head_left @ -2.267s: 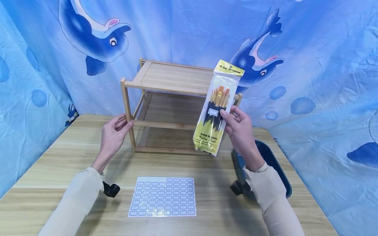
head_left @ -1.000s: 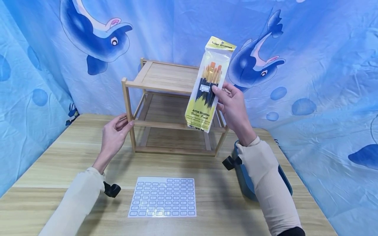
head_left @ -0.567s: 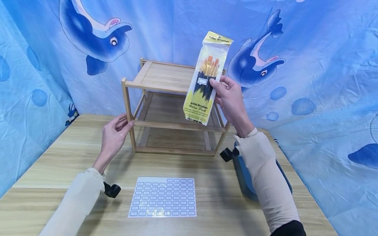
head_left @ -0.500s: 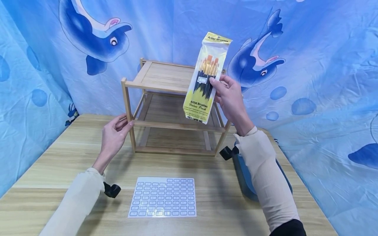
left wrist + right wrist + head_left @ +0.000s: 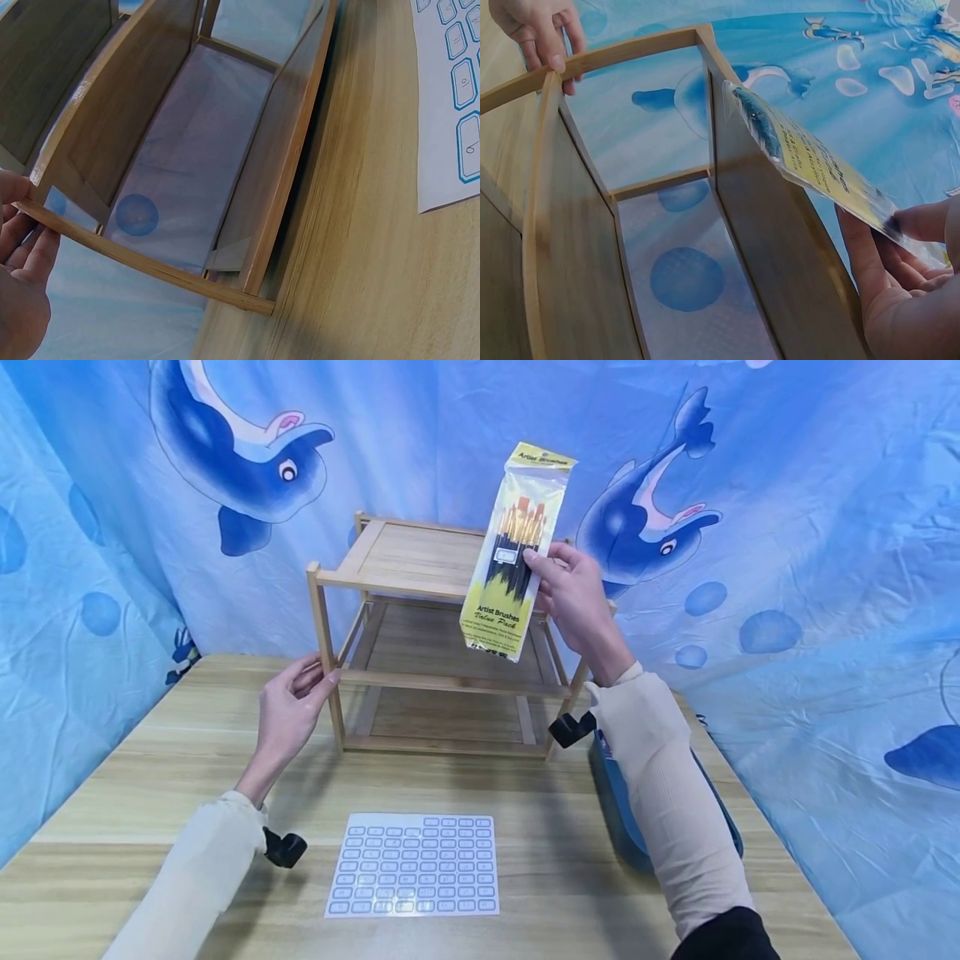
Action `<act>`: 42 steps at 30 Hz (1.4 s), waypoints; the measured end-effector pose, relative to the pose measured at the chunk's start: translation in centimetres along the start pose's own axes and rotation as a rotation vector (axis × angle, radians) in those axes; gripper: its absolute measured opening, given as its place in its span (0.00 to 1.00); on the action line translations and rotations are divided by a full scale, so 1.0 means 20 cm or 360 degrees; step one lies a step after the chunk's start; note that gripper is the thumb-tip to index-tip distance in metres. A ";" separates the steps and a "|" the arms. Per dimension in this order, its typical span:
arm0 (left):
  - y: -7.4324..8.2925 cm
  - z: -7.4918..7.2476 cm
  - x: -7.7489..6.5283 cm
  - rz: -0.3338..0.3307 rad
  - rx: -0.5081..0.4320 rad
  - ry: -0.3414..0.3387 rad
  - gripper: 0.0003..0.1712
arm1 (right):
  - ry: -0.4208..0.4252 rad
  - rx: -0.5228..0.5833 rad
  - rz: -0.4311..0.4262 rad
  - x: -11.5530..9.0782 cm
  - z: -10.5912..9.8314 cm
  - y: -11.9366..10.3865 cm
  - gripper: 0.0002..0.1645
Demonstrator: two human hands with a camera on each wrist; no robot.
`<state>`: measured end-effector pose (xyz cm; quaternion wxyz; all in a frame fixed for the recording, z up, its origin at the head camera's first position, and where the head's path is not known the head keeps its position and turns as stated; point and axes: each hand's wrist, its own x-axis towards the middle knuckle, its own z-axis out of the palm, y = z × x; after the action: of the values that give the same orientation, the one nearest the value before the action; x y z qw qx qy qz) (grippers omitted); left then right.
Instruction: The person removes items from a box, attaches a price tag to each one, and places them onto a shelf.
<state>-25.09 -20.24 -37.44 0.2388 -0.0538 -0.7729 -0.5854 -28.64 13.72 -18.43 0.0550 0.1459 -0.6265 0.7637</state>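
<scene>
My right hand (image 5: 576, 597) pinches a clear pack of artist brushes (image 5: 517, 552) by its right edge, thumb on the front. The pack has a yellow header and a small white label, and it tilts slightly, overlapping the right part of the wooden shelf rack (image 5: 420, 556) in the head view. In the right wrist view the brush pack (image 5: 817, 169) stands beside the rack's top board. My left hand (image 5: 288, 706) grips the rack's front left post, thumb at the middle rail; the left wrist view shows its fingers (image 5: 37, 255) around that post.
A white sheet of blue-framed labels (image 5: 412, 864) lies on the wooden table (image 5: 187, 760) in front of the rack. A dark blue bin (image 5: 630, 827) stands at the right, partly behind my right forearm. A blue dolphin-printed curtain (image 5: 480, 427) hangs behind.
My right hand has raised the brush pack and carried it left, over the rack's upper part. My left hand stays on the post.
</scene>
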 end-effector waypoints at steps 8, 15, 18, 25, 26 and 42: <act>0.00 0.00 0.00 0.0004 -0.0022 0.0020 0.30 | 0.0001 -0.0047 0.0054 0.05 0.02 -0.03 0.05; 0.01 0.00 -0.01 0.0011 -0.0016 0.0025 0.31 | 0.0014 -0.0064 0.0113 0.09 0.03 -0.05 0.05; 0.01 0.00 -0.01 0.0020 -0.0011 0.0027 0.30 | -0.0007 -0.0072 0.0154 0.10 0.03 -0.06 0.08; 0.01 0.00 -0.02 0.0012 -0.0011 0.0018 0.31 | -0.0075 -0.0100 0.0227 0.11 0.04 -0.08 0.21; 0.01 0.00 -0.02 0.0009 -0.0008 0.0015 0.31 | -0.0079 -0.0098 0.0232 0.11 0.04 -0.08 0.21; 0.01 0.00 -0.01 0.0026 -0.0031 0.0027 0.30 | -0.0034 -0.0236 0.0243 0.17 0.09 -0.10 0.20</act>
<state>-24.80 -20.05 -37.40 0.2496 -0.0575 -0.7647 -0.5913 -31.03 12.01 -15.29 0.0007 0.1014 -0.6911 0.7156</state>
